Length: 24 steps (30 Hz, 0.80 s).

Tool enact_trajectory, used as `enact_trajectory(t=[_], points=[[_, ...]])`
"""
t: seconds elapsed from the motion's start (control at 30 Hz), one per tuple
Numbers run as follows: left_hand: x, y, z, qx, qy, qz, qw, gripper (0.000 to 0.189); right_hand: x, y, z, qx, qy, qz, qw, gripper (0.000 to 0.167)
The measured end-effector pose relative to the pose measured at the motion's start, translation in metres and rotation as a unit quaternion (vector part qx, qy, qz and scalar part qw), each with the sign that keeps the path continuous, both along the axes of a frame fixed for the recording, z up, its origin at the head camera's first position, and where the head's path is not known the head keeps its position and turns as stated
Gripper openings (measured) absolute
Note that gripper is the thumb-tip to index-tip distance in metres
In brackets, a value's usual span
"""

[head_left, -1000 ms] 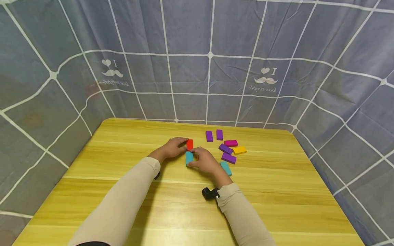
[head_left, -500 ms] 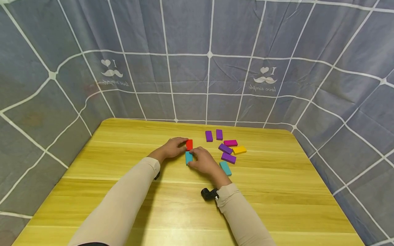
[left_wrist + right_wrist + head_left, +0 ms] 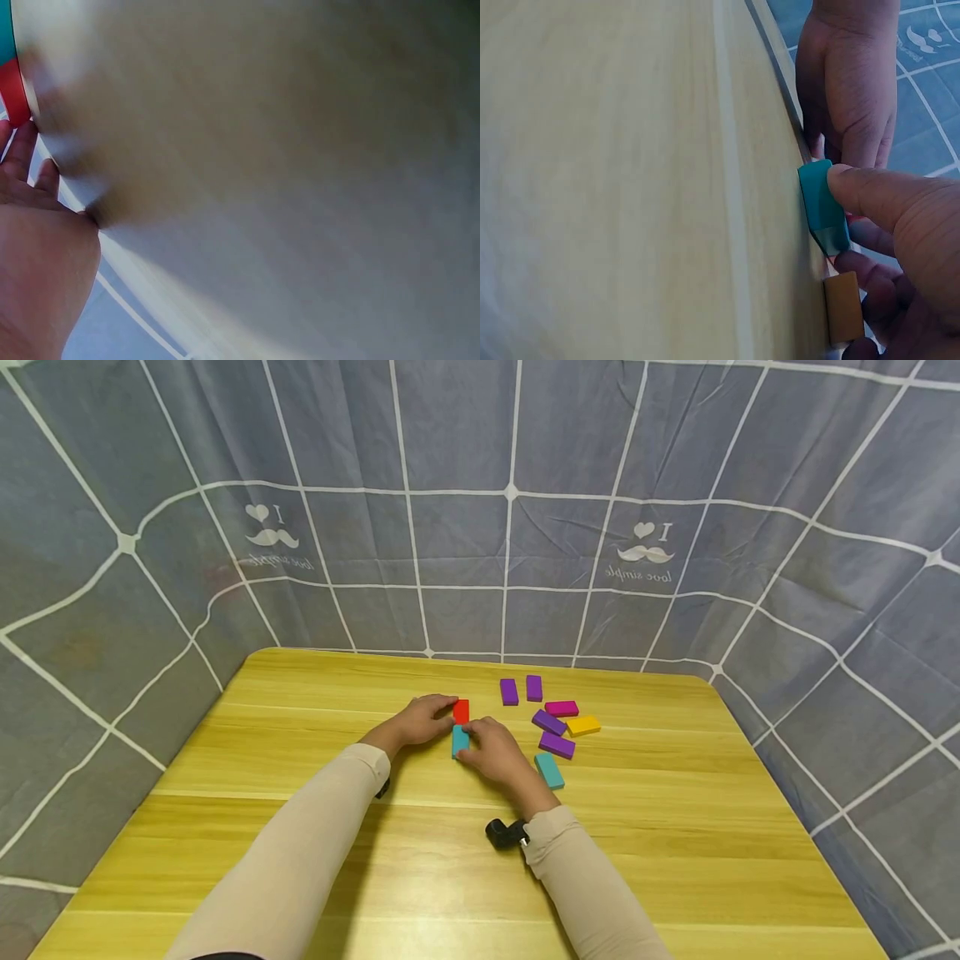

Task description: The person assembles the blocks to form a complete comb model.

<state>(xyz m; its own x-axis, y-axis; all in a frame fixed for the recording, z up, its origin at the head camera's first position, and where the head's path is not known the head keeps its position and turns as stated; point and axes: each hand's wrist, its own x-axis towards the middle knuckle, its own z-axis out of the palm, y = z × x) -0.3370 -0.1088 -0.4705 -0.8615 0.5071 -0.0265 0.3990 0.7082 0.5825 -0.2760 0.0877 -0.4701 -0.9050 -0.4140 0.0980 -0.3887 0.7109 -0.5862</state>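
Observation:
A red block [image 3: 461,711] lies flat on the wooden table, end to end with a teal block [image 3: 460,742] on its near side. My left hand [image 3: 422,719] pinches the red block from the left, index finger at its far end and thumb near its lower corner. With thumb and fingers, my right hand [image 3: 495,750] grips the teal block by its right side and near end. In the right wrist view the thumb presses the top of the teal block [image 3: 825,206]. Beside the curled fingers there, an orange block [image 3: 844,309] shows.
To the right lie loose blocks: several purple ones [image 3: 557,745], a magenta one [image 3: 562,708], a yellow one [image 3: 583,726] and a second teal one [image 3: 549,771]. A grey curtain [image 3: 465,535] with white lines surrounds the table [image 3: 427,877] behind and at the sides.
My right hand has slid the teal block slightly away from me, closing the small gap to the red block. My left hand and the loose blocks stay in place.

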Motion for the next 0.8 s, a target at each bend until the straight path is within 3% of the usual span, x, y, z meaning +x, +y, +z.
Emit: enact_trajectory(t=[0.4,0.8], points=[[0.003,-0.001,0.002,0.010,-0.004,-0.010,0.9999,0.052,0.001,-0.002,-0.001,-0.006,-0.003,-0.016,0.9999,0.046],[0.017,-0.007,0.011,0.040,-0.029,-0.022,0.9985,0.051,-0.001,-0.001,-0.006,-0.013,-0.006,-0.025,0.9996,0.046]])
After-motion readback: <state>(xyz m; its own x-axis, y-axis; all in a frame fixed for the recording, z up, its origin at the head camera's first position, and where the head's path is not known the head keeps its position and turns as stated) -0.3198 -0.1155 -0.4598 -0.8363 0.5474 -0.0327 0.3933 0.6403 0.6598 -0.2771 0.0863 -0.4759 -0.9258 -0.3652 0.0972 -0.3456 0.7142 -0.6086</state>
